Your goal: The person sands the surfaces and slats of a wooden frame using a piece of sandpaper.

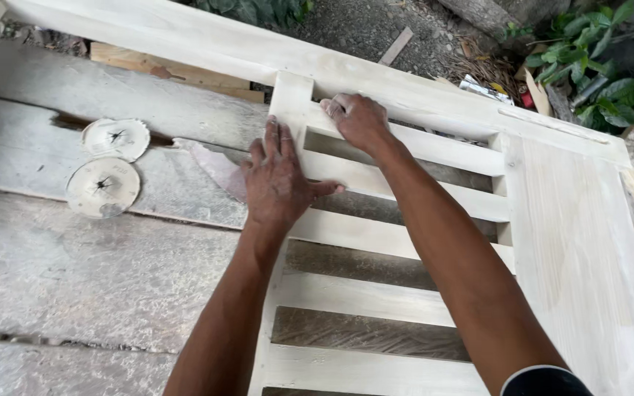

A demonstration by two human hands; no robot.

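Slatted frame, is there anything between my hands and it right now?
Nothing visible. The left hand lies flat on the slatted frame, on its upright post. The right hand is curled against the top slat, apparently pressing something small I cannot make out. The two sanding discs lie apart to the left on the bench.

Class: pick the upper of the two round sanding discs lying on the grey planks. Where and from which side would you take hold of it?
Grip the upper sanding disc at its thin outer rim, probably coming from the left, away from the left hand and the slatted frame. It lies flat on the planks, so a fingertip likely has to lift the edge first before pinching.
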